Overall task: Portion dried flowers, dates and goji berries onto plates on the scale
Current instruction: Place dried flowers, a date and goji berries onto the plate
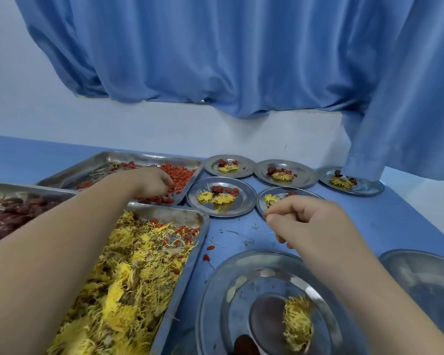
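Observation:
My left hand [153,181] reaches into the far tray of red goji berries [182,175], its fingers curled down among them. My right hand [310,224] hovers over the blue table between the small plates and the near plate. Its fingers are curled, and small reddish bits that look like goji berries show at the fingertips. The near plate [215,298] sits at the bottom, nested on a larger round steel dish, and holds one yellow dried flower [297,321] and a dark date [244,344]. No scale is plainly visible.
A tray of yellow dried flowers [128,272] lies under my left forearm, and a tray of dates [10,211] sits at the left edge. Several small portioned plates [241,203] stand behind my right hand. Another steel plate [426,278] is at right. Loose berries [207,257] dot the table.

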`<control>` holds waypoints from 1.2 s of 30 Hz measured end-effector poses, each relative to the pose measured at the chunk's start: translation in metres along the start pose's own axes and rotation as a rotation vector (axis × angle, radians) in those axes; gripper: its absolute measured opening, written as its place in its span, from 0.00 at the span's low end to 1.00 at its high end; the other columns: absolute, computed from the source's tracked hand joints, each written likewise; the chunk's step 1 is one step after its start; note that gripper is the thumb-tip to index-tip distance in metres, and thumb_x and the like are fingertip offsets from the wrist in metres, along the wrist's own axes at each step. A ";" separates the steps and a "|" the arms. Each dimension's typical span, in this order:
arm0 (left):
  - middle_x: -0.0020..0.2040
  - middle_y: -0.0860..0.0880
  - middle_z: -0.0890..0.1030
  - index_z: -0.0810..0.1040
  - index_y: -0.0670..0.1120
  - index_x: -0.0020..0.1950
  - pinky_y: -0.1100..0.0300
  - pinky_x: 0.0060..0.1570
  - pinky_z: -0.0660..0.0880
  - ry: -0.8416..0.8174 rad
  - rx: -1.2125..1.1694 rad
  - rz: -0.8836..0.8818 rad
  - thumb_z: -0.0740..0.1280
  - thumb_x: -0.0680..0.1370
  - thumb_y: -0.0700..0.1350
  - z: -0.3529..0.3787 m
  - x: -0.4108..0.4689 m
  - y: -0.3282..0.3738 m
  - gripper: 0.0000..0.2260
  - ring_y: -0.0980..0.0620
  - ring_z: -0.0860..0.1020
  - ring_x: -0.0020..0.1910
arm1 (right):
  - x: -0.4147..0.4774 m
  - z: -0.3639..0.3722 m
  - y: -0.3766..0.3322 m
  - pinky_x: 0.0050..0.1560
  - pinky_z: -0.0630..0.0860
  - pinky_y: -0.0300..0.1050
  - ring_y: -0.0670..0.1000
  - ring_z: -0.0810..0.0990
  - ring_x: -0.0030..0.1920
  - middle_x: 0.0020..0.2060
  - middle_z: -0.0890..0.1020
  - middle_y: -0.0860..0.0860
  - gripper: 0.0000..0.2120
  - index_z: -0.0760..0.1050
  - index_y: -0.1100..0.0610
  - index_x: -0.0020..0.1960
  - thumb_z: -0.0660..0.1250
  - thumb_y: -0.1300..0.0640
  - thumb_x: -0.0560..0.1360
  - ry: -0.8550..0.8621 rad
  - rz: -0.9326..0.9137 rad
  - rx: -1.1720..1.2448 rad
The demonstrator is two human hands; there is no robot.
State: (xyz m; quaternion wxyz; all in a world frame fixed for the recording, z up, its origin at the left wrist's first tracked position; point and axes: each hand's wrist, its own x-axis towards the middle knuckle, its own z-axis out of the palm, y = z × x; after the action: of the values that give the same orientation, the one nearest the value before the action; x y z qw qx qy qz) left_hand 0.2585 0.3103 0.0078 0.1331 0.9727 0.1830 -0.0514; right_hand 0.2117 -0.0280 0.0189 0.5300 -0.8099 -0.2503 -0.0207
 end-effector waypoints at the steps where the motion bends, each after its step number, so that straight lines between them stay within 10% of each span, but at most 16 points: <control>1: 0.73 0.47 0.71 0.72 0.48 0.71 0.54 0.65 0.67 -0.012 0.020 -0.010 0.60 0.78 0.36 0.003 0.005 0.004 0.21 0.48 0.71 0.68 | 0.001 0.000 0.001 0.34 0.75 0.45 0.48 0.73 0.30 0.26 0.74 0.53 0.08 0.80 0.48 0.36 0.69 0.57 0.72 -0.006 -0.004 -0.003; 6: 0.48 0.49 0.79 0.80 0.48 0.63 0.61 0.34 0.71 -0.193 0.214 -0.052 0.59 0.76 0.34 0.008 0.013 0.023 0.19 0.51 0.74 0.35 | 0.002 -0.001 0.005 0.32 0.73 0.42 0.57 0.75 0.33 0.27 0.74 0.55 0.07 0.80 0.49 0.36 0.69 0.57 0.72 -0.011 -0.022 -0.018; 11: 0.41 0.51 0.75 0.80 0.45 0.62 0.61 0.34 0.72 -0.164 0.218 -0.085 0.62 0.76 0.33 0.006 0.017 0.029 0.17 0.53 0.72 0.35 | 0.002 0.001 0.007 0.33 0.74 0.43 0.58 0.77 0.35 0.25 0.72 0.51 0.07 0.80 0.50 0.36 0.69 0.58 0.72 0.009 -0.033 -0.010; 15: 0.46 0.53 0.75 0.78 0.48 0.67 0.55 0.55 0.75 -0.135 0.173 -0.109 0.63 0.77 0.33 0.009 0.020 0.022 0.20 0.53 0.77 0.47 | 0.001 0.005 0.006 0.31 0.73 0.42 0.51 0.74 0.29 0.25 0.72 0.49 0.08 0.79 0.50 0.36 0.68 0.59 0.73 -0.009 -0.054 -0.012; 29: 0.42 0.46 0.79 0.81 0.46 0.45 0.60 0.28 0.71 0.034 0.071 -0.107 0.62 0.74 0.29 0.016 0.028 0.010 0.14 0.49 0.77 0.36 | 0.001 0.002 0.008 0.30 0.71 0.34 0.43 0.71 0.27 0.24 0.71 0.47 0.08 0.79 0.51 0.36 0.68 0.60 0.73 0.005 -0.074 -0.034; 36: 0.43 0.52 0.75 0.78 0.49 0.45 0.62 0.31 0.69 0.210 0.026 -0.053 0.61 0.75 0.31 0.012 0.023 0.011 0.13 0.53 0.74 0.39 | 0.000 0.003 0.006 0.29 0.70 0.33 0.42 0.67 0.25 0.23 0.70 0.47 0.08 0.79 0.52 0.37 0.67 0.60 0.73 -0.023 -0.095 -0.029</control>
State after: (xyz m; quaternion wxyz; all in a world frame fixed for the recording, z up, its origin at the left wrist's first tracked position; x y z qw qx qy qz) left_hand 0.2832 0.3051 -0.0049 0.0991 0.9692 0.2209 0.0450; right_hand 0.2138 -0.0274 0.0130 0.5136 -0.8049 -0.2943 -0.0405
